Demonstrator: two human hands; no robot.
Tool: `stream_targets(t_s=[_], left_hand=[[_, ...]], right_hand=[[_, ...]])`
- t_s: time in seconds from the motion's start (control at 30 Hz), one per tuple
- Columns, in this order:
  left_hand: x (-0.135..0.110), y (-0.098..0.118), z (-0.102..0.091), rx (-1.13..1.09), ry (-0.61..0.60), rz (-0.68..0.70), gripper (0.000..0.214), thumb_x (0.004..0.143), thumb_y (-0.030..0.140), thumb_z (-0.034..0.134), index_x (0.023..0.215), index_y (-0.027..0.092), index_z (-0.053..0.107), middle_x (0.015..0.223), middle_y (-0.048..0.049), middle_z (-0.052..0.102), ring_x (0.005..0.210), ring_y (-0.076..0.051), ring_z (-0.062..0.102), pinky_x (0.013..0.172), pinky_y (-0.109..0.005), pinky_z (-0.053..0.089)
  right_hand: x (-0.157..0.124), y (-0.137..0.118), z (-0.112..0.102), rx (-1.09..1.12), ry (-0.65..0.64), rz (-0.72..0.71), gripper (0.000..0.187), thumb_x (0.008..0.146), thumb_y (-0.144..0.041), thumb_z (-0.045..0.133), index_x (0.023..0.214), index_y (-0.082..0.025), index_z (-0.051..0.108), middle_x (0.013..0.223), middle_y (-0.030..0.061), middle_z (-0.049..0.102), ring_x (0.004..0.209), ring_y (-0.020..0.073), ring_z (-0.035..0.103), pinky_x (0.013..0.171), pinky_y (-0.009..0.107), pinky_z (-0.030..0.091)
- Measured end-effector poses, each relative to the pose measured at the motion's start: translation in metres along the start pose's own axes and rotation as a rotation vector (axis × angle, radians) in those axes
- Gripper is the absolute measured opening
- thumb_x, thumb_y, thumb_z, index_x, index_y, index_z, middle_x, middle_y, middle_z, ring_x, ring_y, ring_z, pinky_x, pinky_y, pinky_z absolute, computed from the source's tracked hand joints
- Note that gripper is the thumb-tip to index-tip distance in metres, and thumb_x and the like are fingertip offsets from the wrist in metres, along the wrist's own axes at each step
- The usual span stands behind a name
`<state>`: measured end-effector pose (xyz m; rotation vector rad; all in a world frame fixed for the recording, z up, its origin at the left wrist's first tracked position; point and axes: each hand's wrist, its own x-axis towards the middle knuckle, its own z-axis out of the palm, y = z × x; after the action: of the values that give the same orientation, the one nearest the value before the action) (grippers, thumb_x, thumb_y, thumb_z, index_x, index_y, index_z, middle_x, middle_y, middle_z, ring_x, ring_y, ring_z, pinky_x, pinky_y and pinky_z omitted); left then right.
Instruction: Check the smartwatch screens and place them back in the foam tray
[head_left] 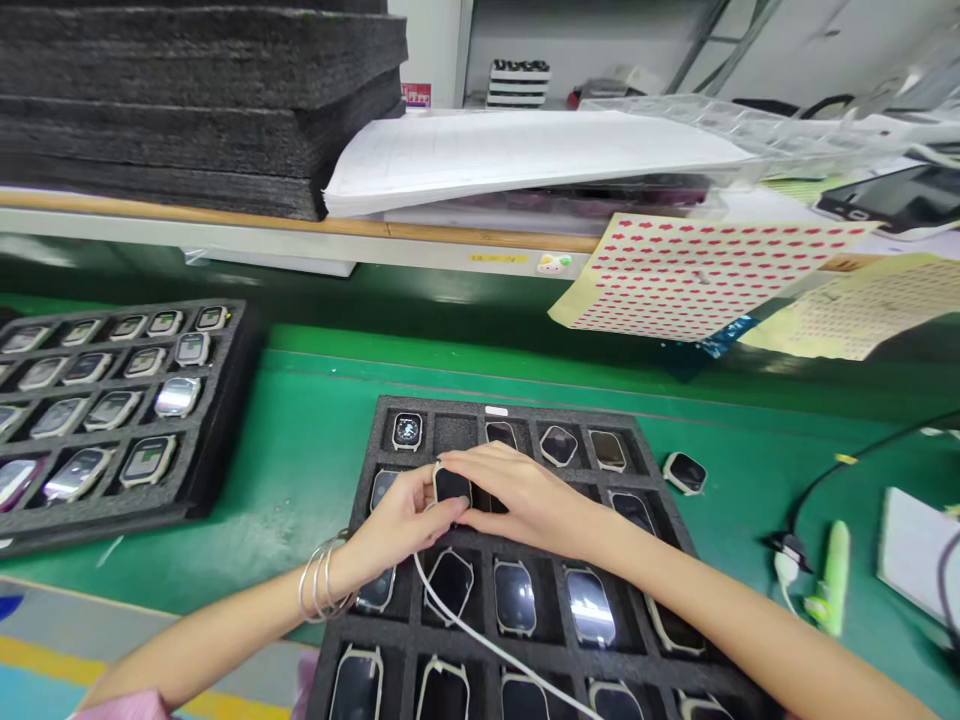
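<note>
Both hands are at work over a black foam tray [442, 407] on the green desk [300, 450]. The left hand [411, 512] and right hand [517, 495] together grip one watch case [451, 484], dark-faced and tilted, raised above the tray's compartments. The left hand's thumb lies across its lower edge; the right hand's fingers close over its top and right side. A white cable [487, 640] runs from beneath the left hand toward the near edge of the tray; I cannot tell whether it joins the case. Metal bracelets [319, 585] circle the left wrist.

Further cases sit in the tray's compartments; the upper-left watch [407, 431] displays a lit dial. One loose watch [685, 473] lies on the desk just right of the tray. A second tray [210, 410], also loaded, stands at left. Above, the shelf [450, 235] bears stacked black foam [165, 110] and papers [525, 150].
</note>
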<state>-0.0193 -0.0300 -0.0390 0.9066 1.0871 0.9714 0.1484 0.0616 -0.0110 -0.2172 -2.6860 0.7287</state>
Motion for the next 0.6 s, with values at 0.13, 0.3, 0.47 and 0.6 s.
stream_targets(t_s=[0.13,0.3,0.47,0.6], left_hand=[[-0.0033,0.0006,0.0004,0.022,0.000,0.072,0.032,0.077,0.040,0.067,0.091,0.013,0.060,0.061,0.0054,0.046,0.051,-0.008,0.034,0.048,-0.021,0.026],[-0.0050,0.0015,0.0007,0.031,0.001,0.041,0.030,0.079,0.039,0.065,0.091,0.013,0.059,0.059,0.0067,0.042,0.051,-0.008,0.030,0.049,-0.022,0.024],[-0.0028,-0.0003,0.0002,0.027,-0.001,0.037,0.027,0.078,0.039,0.066,0.088,0.014,0.059,0.060,0.0060,0.044,0.052,-0.009,0.032,0.051,-0.023,0.026],[-0.0019,-0.0005,0.0002,0.047,0.010,0.009,0.028,0.078,0.040,0.066,0.090,0.015,0.060,0.060,0.0060,0.045,0.050,-0.009,0.033,0.048,-0.022,0.026]], right_hand=[[-0.0042,0.0003,0.0098,0.119,0.133,0.002,0.041,0.084,-0.019,0.063,0.123,-0.019,0.050,0.115,0.0090,0.065,0.096,0.0206,0.063,0.084,0.038,0.050],[-0.0038,-0.0004,0.0113,0.180,0.154,0.034,0.041,0.081,-0.017,0.066,0.120,-0.019,0.053,0.112,0.0078,0.066,0.095,0.0203,0.064,0.086,0.037,0.049],[-0.0051,0.0002,0.0117,0.181,0.129,0.115,0.045,0.080,-0.021,0.068,0.123,-0.018,0.052,0.104,0.0070,0.067,0.093,0.0197,0.063,0.085,0.036,0.050],[-0.0061,0.0006,0.0117,0.184,0.119,0.108,0.048,0.081,-0.022,0.069,0.125,-0.018,0.050,0.106,0.0077,0.066,0.094,0.0197,0.062,0.085,0.036,0.050]])
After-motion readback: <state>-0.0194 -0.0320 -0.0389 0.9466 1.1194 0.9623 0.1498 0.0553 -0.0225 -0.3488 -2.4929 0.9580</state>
